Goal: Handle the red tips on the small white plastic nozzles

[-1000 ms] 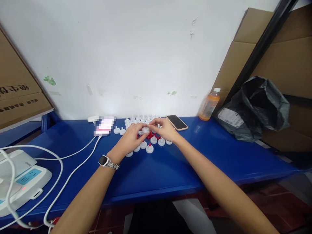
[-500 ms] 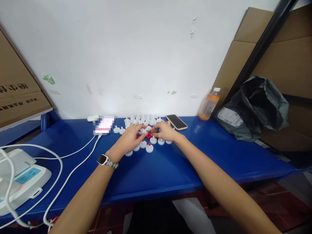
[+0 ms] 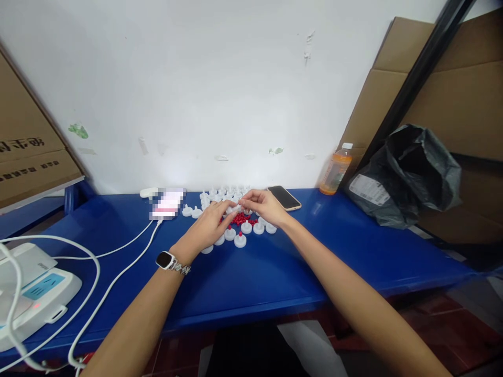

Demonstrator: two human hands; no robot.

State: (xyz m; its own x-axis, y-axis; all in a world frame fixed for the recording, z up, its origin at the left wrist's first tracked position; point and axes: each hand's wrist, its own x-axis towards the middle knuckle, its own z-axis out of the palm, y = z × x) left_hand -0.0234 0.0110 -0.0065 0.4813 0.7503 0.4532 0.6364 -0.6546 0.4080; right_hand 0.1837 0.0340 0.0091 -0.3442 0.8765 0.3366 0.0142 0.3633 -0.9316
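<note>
Blue table carries the work. At its back centre, white caps stand unfitted; nearer, several red-tipped caps sit finished beside loose red plugs. Left hand and right hand meet fingertip to fingertip, pinching one cap.

Blue table, white caps, red beads, phone, orange bottle, black bag, white cable
</note>
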